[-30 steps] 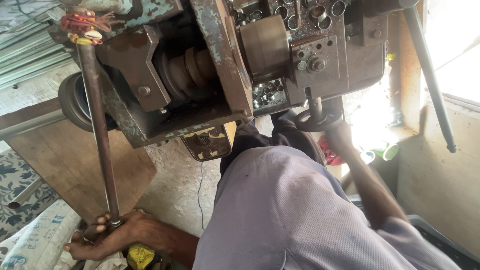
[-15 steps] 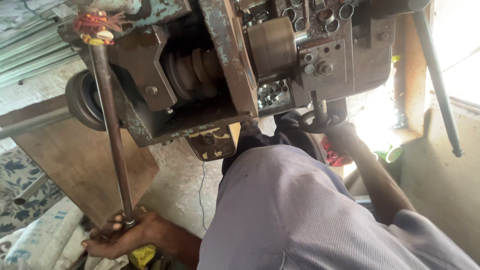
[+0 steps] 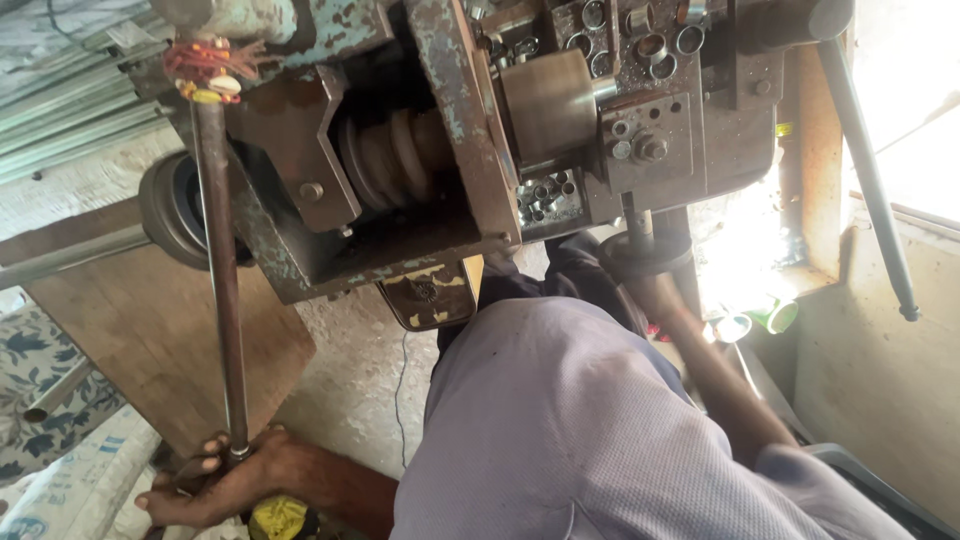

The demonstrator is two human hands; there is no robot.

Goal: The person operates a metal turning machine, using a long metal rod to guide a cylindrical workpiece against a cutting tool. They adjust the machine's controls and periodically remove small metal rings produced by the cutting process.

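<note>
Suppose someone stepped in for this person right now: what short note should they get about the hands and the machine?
Left hand: gripping the lower end of the long grey metal rod, which runs up to the rusty blue-painted machine.
Right hand: on the dark round handwheel under the machine's head; grip partly hidden.
A yellow object lies beside the left hand.
Done: both hands placed on the controls.
Left: cannot tell from this view; no workpiece is clearly visible.

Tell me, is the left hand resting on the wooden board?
No, the left hand is wrapped around the lower end of the long metal rod, while the wooden board lies apart behind it.
</note>
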